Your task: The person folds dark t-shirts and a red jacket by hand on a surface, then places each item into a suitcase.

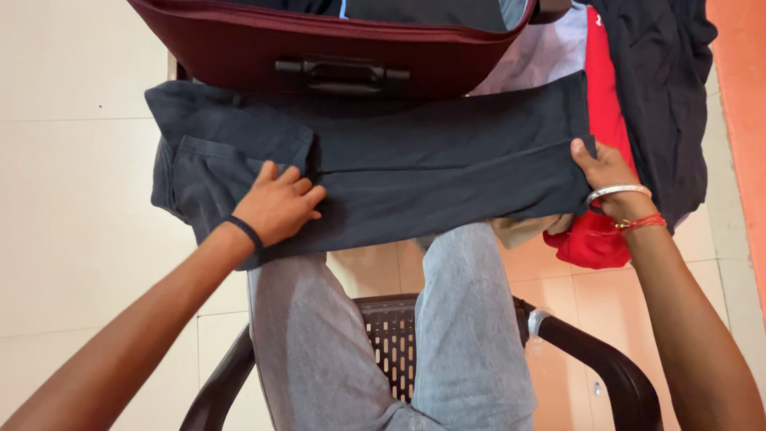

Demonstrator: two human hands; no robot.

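Dark navy trousers (415, 160) lie folded lengthwise across my knees, waistband and pocket to the left. My left hand (277, 206), with a black band on the wrist, rests flat on the cloth near the pocket. My right hand (604, 177), wearing a silver bangle and red thread, pinches the right end of the folded trouser legs. Just beyond the trousers sits an open maroon suitcase (239, 48) with a black handle (341, 73).
A red garment (594, 239), a striped pale shirt (546, 52) and a dark garment (666, 96) are piled at the right. I sit in a dark plastic chair (590, 351), my legs in grey jeans (463, 335). Pale floor tiles (72, 160) lie at the left.
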